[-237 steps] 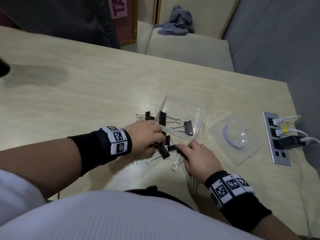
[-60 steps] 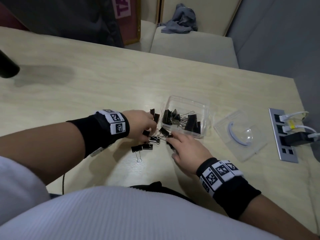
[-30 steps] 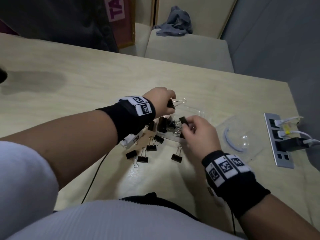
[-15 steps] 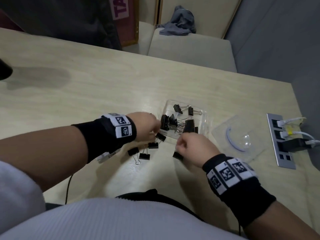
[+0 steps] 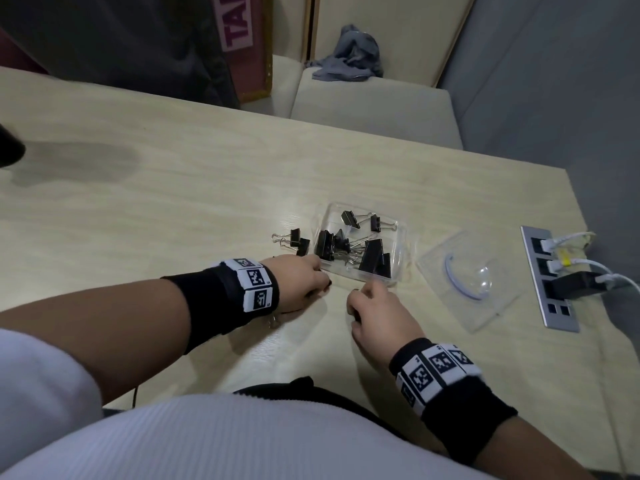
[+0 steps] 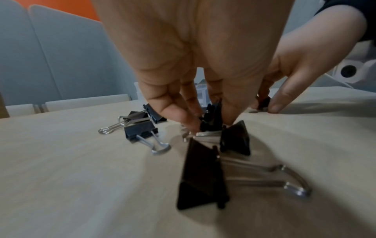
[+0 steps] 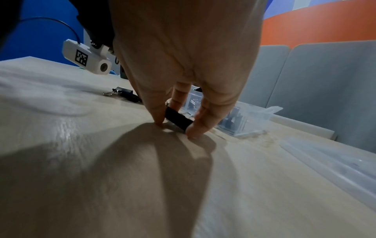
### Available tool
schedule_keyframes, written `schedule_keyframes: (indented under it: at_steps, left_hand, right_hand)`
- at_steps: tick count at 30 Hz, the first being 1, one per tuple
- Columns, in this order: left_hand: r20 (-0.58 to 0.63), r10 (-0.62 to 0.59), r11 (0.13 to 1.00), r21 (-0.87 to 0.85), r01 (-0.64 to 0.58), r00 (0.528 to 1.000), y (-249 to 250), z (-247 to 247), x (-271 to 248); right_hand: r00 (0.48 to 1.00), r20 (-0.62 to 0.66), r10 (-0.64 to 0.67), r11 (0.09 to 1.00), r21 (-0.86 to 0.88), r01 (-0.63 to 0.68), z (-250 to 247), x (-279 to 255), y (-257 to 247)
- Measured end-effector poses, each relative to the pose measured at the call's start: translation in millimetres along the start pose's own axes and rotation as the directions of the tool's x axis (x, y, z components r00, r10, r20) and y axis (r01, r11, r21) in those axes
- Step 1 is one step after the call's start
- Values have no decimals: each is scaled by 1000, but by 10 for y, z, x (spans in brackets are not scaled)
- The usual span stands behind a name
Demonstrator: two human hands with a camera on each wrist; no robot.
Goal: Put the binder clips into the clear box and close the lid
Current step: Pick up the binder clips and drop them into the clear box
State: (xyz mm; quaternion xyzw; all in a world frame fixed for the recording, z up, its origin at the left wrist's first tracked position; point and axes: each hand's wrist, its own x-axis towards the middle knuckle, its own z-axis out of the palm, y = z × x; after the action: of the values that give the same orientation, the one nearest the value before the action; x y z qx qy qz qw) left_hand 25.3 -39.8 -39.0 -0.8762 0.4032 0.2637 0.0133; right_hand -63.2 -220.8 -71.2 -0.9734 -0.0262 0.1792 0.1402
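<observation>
The clear box stands open on the table and holds several black binder clips. My left hand is on the table just left of the box, fingers pinching a small bunch of black clips; two more clips lie under the wrist. My right hand is in front of the box, and its thumb and fingers pinch one black clip against the tabletop. Two loose clips lie left of the box. The clear lid lies flat to the box's right.
A power strip with plugged cables sits in the table near the right edge. A dark object pokes in at the far left. A cushioned seat with a grey cloth stands beyond the table's far edge.
Both hands have come down from over the box to the table in front of it. The left hand now covers and pinches the loose clips; the right hand pinches the single clip.
</observation>
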Motion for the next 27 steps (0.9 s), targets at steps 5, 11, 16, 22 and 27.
schedule_keyframes:
  at_steps: [5, 11, 16, 22, 27]
  left_hand:
    - [-71, -37, 995, -90, 30, 997, -17, -84, 11]
    - [-154, -52, 952, -308, 2, 987, -135, -380, 38]
    - [-345, -189, 900, -436, 22, 919, -199, -670, 211]
    - [-357, -272, 870, -488, 70, 893, -304, -705, 413]
    - [-329, -255, 895, -437, 93, 909, -444, -582, 321]
  right_hand:
    - [998, -54, -41, 995, 92, 45, -156, -22, -21]
    - [949, -295, 106, 944, 329, -4, -626, 126, -45]
    - [906, -340, 252, 902, 422, -92, -908, 403, 109]
    - [958, -185, 219, 931, 335, -148, -830, 412, 30]
    - [979, -202, -34, 975, 209, 77, -521, 234, -219]
